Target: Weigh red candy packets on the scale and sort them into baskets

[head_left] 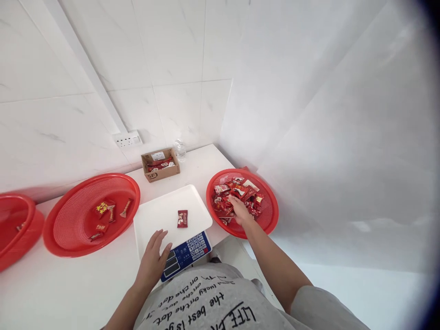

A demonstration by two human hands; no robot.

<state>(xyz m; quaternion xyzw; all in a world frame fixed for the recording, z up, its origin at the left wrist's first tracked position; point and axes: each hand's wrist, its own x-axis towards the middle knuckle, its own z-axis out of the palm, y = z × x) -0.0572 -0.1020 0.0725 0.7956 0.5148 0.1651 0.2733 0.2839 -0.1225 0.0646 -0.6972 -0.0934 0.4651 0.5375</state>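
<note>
My left hand (154, 256) is at the front left of the scale's white tray (156, 208), fingers apart and holding nothing. One dark red wrapped candy (182, 219) lies on that tray, beyond my fingertips. My right hand (240, 211) reaches into the right-hand red mesh basket (271, 215), down among a pile of red wrapped candies (240, 189). Its fingers curl into the pile, and whatever is between them is hidden. The scale's blue keypad panel (187, 254) shows between my left hand and my grey shirt.
Left of the scale, a second red basket (65, 215) holds several packets. Another red basket (37, 229) is cut off at the left edge. A small cardboard box (165, 172) of red packets and a clear plastic bottle (180, 150) stand near the tiled wall.
</note>
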